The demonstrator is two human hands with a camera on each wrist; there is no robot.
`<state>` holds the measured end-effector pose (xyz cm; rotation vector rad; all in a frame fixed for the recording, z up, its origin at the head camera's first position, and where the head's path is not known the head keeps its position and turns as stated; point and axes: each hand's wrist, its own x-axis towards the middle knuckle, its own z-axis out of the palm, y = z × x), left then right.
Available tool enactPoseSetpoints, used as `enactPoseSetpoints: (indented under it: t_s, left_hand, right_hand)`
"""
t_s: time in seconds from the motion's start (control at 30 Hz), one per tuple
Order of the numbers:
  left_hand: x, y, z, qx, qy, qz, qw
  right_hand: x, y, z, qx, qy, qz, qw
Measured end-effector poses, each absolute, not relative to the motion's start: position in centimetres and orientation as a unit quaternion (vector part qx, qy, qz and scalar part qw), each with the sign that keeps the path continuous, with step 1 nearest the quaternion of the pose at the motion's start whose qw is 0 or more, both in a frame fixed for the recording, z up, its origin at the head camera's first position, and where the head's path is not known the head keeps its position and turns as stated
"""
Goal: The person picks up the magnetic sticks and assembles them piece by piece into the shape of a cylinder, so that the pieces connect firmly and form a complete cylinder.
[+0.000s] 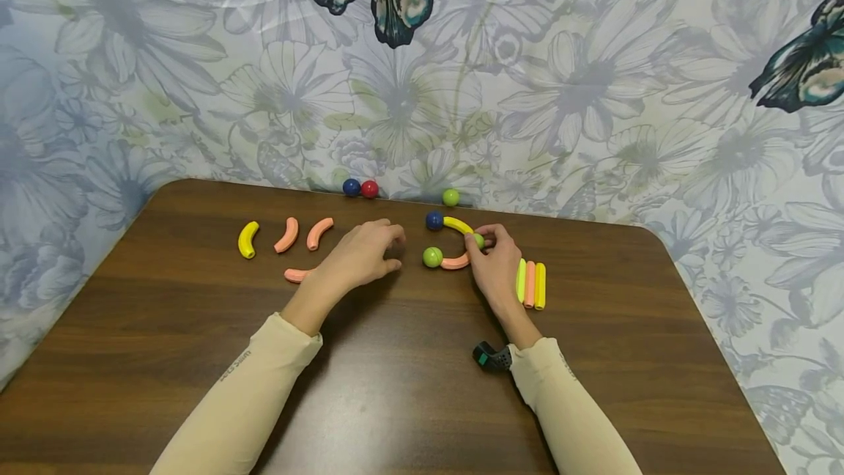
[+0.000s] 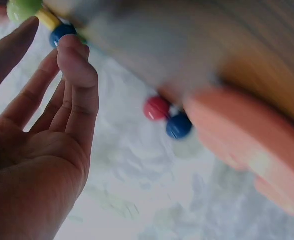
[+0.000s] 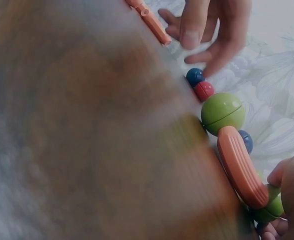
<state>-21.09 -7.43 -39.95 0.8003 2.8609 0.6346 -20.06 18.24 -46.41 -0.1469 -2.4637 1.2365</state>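
My right hand [image 1: 496,262] pinches a green ball [image 1: 479,241] between thumb and fingers. It sits in a C-shaped chain: a yellow curved stick [image 1: 458,225] leads to a blue ball [image 1: 434,221], and an orange curved stick [image 1: 455,262] to another green ball [image 1: 432,257]. In the right wrist view the orange stick [image 3: 241,167] appears ribbed, with fingertips beside the held ball [image 3: 269,210]. My left hand [image 1: 359,255] holds nothing, hovering left of the chain with fingers loosely bent; the left wrist view shows its palm [image 2: 42,160]. Its wrist partly covers an orange stick [image 1: 298,275].
Left lie a yellow curved stick [image 1: 247,240] and two orange ones [image 1: 286,235]. Blue [image 1: 352,187], red [image 1: 370,188] and green [image 1: 450,197] balls sit along the back edge against a flowered cloth [image 1: 580,94]. Straight sticks [image 1: 530,284] lie beside my right wrist.
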Motion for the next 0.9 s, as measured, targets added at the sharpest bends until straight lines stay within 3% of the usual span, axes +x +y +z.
enactPoseSetpoints:
  t_s: [0.37, 0.73, 0.9]
  left_hand:
    - [-22.2, -15.9, -38.2, 0.107, 0.97, 0.22, -0.015]
    - [-23.0, -17.0, -39.6, 0.081, 0.972, 0.208, 0.071]
    - [-23.0, -15.8, -40.0, 0.081, 0.969, 0.218, 0.082]
  right_hand:
    - [-20.2, 18.0, -46.8, -0.048, -0.879, 0.438, 0.183]
    - [-19.9, 18.3, -46.9, -0.047, -0.881, 0.434, 0.182]
    - [-20.0, 18.3, -46.7, -0.042, -0.881, 0.433, 0.185]
